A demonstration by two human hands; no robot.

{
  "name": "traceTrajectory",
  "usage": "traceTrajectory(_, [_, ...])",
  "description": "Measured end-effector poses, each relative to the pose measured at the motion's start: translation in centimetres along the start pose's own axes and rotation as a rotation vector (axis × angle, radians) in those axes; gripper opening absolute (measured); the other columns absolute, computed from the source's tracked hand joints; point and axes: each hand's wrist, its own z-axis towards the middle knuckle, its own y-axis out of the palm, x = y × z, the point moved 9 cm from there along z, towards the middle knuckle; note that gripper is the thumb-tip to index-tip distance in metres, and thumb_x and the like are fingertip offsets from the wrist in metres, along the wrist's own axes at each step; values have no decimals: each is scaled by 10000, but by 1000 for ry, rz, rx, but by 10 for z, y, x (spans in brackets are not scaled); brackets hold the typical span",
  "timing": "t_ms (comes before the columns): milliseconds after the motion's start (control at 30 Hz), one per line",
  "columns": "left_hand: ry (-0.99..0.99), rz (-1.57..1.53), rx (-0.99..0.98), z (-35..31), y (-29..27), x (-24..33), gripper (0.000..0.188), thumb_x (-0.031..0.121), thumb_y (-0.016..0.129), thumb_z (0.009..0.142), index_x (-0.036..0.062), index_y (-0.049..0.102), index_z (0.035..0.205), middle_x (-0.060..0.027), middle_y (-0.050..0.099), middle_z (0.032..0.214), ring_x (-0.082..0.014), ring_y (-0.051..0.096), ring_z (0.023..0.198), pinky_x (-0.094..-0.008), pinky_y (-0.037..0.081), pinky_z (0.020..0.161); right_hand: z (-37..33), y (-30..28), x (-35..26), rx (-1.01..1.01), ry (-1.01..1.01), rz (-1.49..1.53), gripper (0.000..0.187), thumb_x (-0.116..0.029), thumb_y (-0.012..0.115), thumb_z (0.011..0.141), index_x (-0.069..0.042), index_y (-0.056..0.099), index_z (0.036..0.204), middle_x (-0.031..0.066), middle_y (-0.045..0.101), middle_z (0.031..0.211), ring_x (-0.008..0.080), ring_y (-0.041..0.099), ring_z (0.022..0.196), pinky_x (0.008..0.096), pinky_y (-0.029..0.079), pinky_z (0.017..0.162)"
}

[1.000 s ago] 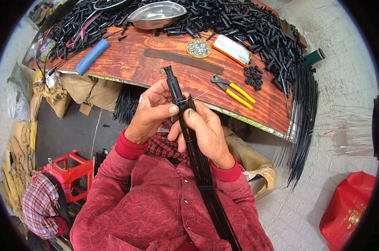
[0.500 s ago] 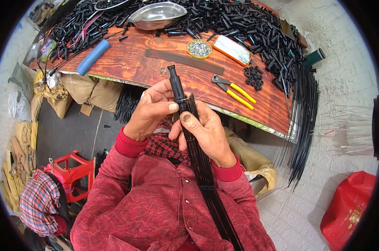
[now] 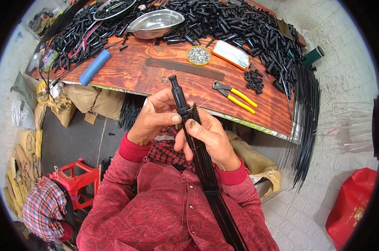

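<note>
A black umbrella frame [image 3: 218, 209], a bundle of long thin ribs, slants across my red jacket from the lower edge up to my hands. At its top end stands a stepped black plastic tube [image 3: 178, 95]. My left hand [image 3: 152, 119] is closed around the lower part of this tube, with the thumb pressed near its collar. My right hand [image 3: 214, 140] grips the ribs just below, thumb in front and fingers partly hidden behind them. A thin wire [image 3: 203, 103] sticks out near the rib ends.
On the wooden table [image 3: 126, 62] lie yellow-handled pincers [image 3: 235, 98], a flat metal bar [image 3: 185, 69], a dish of small metal pieces [image 3: 198, 55], a white tray [image 3: 232, 54] and a blue roll [image 3: 95, 67]. Black plastic parts [image 3: 223, 21] heap behind. A red stool [image 3: 78, 178] stands left, beside another person [image 3: 45, 209].
The whole view has shifted slightly. Both hands keep their hold on the umbrella frame, which sits a little lower and further right in the picture, its tube tilted slightly more leftward.
</note>
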Motion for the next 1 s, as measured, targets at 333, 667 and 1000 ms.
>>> traceTrajectory(333, [37,52,-10,18,1,5,500,134,791,809,1,636,1266,-141,634,1329,-242,614,1205,-417,471,1068,7,-5,-9,39,-57,7,397,-308,555,1050,-10,513,1311,151,698,822,137,616,529,215,477,493])
traceTrajectory(667, [251,319,189,2,-4,37,615,212,723,925,-11,489,1449,-114,587,1354,-222,549,1276,-372,391,1116,48,-54,-43,204,-235,-52,261,-253,525,1070,-36,578,1204,115,699,815,133,604,532,235,478,494])
traceTrajectory(1000, [403,787,14,-42,67,36,1126,275,962,641,-12,326,1524,-161,484,1372,-281,520,1239,-393,423,1059,72,-46,-78,382,-458,-287,207,-250,558,1058,-44,572,1072,78,689,830,81,605,564,229,481,491])
